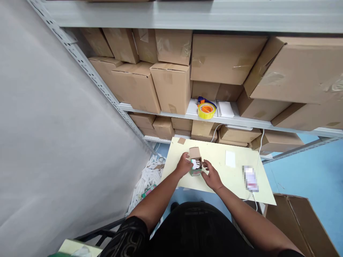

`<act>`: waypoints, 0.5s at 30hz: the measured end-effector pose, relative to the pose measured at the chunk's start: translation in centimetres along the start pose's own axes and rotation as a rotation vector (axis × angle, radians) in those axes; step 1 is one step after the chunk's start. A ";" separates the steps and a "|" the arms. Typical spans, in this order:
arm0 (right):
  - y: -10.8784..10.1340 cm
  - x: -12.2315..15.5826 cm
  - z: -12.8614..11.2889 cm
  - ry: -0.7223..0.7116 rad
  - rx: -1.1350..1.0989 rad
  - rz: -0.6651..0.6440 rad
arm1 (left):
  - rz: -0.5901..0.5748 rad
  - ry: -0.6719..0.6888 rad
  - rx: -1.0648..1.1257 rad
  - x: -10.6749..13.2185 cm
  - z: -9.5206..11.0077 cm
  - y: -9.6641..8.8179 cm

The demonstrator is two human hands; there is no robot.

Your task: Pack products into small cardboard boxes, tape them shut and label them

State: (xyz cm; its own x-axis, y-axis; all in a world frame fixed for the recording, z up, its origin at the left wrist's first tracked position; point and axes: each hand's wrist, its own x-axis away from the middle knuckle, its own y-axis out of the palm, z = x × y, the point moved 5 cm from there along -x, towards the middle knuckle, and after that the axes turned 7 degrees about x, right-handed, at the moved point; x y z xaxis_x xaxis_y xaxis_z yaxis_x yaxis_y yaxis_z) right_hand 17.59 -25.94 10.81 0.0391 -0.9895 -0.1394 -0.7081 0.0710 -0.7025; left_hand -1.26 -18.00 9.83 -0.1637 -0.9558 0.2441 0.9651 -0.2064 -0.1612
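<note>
A small green cardboard box [195, 172] sits on the pale yellow table with its brown lid flap [194, 152] raised at the far side. Inside lies a shiny, dark-and-silver rounded object [198, 164], with a white piece of paper beside it; its kind is not clear. My left hand [184, 166] grips the box's left side, thumb close to the paper. On the opposite side is my right hand [213, 178], its thumb and fingers apart, fingertips at the box's right edge.
On the table [214, 154] lie a white paper [230, 159], a blurred-out phone-like item [250, 178] and a cardboard scrap [181, 141]. Shelves ahead hold cartons [171, 85] and a yellow tape roll [206, 111]. White paper strips [143, 182] pile at left; a large carton [297, 221] stands right.
</note>
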 end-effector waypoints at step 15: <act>-0.1 -0.5 0.7 -0.045 -0.007 -0.098 | -0.001 0.434 -0.358 5.3 1.9 -0.5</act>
State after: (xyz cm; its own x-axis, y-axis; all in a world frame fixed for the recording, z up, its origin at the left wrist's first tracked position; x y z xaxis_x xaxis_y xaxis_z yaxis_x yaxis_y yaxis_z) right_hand 18.10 -25.37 10.44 0.1401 -0.9849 -0.1015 -0.7042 -0.0271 -0.7095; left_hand -2.28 -22.60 13.00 -0.3068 -0.9384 -0.1591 0.8477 -0.1934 -0.4940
